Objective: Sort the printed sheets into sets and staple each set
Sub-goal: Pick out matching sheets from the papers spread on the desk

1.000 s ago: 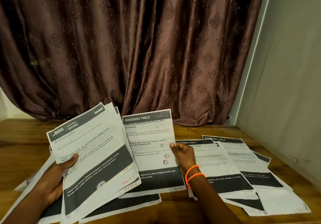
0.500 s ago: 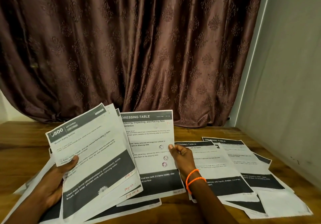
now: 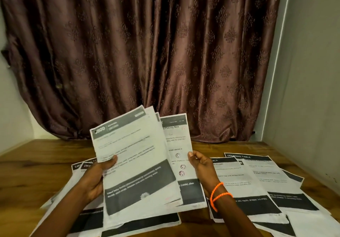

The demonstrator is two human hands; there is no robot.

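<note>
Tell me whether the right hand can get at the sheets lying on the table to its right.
Probably not yet: the right hand pinches a single sheet. The table sheets lie uncovered beside it.

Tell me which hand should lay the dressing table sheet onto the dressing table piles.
Right. The right hand already pinches the dressing table sheet by its edge, and the dressing table piles lie on its side. The left hand is busy gripping the fanned stack.
</note>
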